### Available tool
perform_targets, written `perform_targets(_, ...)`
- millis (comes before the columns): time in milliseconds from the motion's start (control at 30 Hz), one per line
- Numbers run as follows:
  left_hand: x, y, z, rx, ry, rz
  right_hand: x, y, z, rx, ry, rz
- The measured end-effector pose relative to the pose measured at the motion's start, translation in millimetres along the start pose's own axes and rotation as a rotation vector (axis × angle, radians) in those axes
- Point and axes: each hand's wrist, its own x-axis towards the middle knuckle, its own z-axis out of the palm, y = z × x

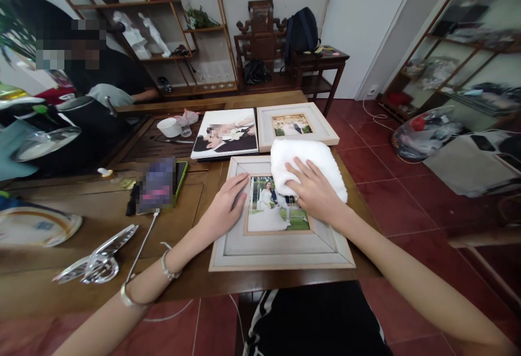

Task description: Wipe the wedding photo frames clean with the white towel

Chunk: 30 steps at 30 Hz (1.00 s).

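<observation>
A pale framed wedding photo (280, 247) lies flat on the wooden table (101, 215) right in front of me. My left hand (226, 204) rests flat on the frame's left side, fingers stretched out, holding nothing. My right hand (315, 193) presses flat, fingers spread, on a white folded cloth (309, 160) that lies over the frame's upper right corner and part of the photo. Behind it lie a second pale framed photo (297, 125) and an unframed canvas print (226, 133).
A phone (158, 185) with a white cable lies left of the frame, by a silver dish (95, 261) and a plate (35, 226). A white cup (169, 127) stands farther back. Another person (101, 74) sits at far left. Shelves, a carved chair (260, 41) and a backpack (301, 30) stand behind.
</observation>
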Motion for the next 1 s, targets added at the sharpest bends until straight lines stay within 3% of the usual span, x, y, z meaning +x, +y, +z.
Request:
perform_targets(233, -2.0, 1.8, 1.1, 0.037, 0.014, -0.024, -31.3, -31.8, -13.0, 0.054, -0.024, -0.035)
perform_targets(400, -2.5, 2.1, 1.8, 0.054, 0.023, -0.023, -69.7, -65.2, -43.5, 0.16, -0.07, -0.043)
perform_targets(533, -1.6, 1.1, 1.0, 0.063, 0.007, -0.03, -80.9, -73.1, -61.1, 0.281, -0.067, -0.082)
perform_targets(700, -0.6, -1.0, -1.4, 0.042, -0.038, -0.005, -58.8, -47.5, -39.3, 0.331, -0.026, -0.046)
perform_targets(900, 0.4, -4.4, -1.4, 0.017, -0.041, 0.033, -15.0, 6.6, -6.9, 0.176, 0.205, 0.076)
perform_targets(1000, 1.4, -4.1, -1.7, 0.002, -0.045, 0.029, 6.3, 25.4, 1.5, 0.115, 0.235, 0.154)
